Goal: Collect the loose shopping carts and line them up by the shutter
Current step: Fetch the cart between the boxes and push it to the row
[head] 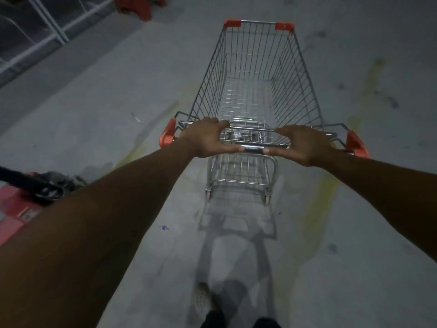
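- Floor is grey concrete with faded yellow lines; no shutter shows, so I judge I am mid-haul.
- Cart stands straight ahead of me, basket empty.
- Metal racking lines the far left; I should steer wide of it.
- Black handle over a red base sits low on my left, near my path.
- Left hand and right hand both clasp the cart's rear bars, fingers over, thumbs beneath; next I must find the shutter and push toward it.
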Tool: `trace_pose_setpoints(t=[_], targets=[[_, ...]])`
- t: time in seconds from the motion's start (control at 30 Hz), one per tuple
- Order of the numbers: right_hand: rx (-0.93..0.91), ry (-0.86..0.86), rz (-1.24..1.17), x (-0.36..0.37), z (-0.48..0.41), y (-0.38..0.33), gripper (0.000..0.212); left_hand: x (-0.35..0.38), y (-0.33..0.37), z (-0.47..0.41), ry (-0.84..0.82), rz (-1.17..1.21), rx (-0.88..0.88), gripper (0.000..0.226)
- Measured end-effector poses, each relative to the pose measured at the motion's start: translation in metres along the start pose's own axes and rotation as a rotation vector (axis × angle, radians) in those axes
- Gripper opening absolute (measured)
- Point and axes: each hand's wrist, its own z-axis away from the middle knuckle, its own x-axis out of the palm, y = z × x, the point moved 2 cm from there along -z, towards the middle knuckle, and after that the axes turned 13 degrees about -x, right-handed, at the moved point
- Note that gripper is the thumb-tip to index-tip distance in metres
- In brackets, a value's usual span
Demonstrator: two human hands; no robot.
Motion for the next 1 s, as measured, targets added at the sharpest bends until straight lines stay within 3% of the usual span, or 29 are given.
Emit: trace_pose_setpoints(t=[0.27, 0.6, 0.83, 1.0], targets=[[0.115, 0.007, 0.013, -0.031, -0.08, 0.055, 0.119, -0.033, -0.011, -0.12, 0.015, -0.038, 0.079, 0.109], [0.162, -0.008, 0.002, -0.084, -0.207, 0.18, 0.137, -0.084, -0.002, -0.292, -0.002, -0.052, 0.06, 0.105], [0.128, -0.035, 0.013, -0.131, -0.297, 0.265, 0.116, -0.115, 0.006, -0.401, -0.056, 0.025, -0.027, 0.102], [0.108, 0.018, 0.031, -0.152, -0.364, 0.321, 0.116, -0.134, -0.007, -0.482, -0.055, 0.052, -0.032, 0.095]])
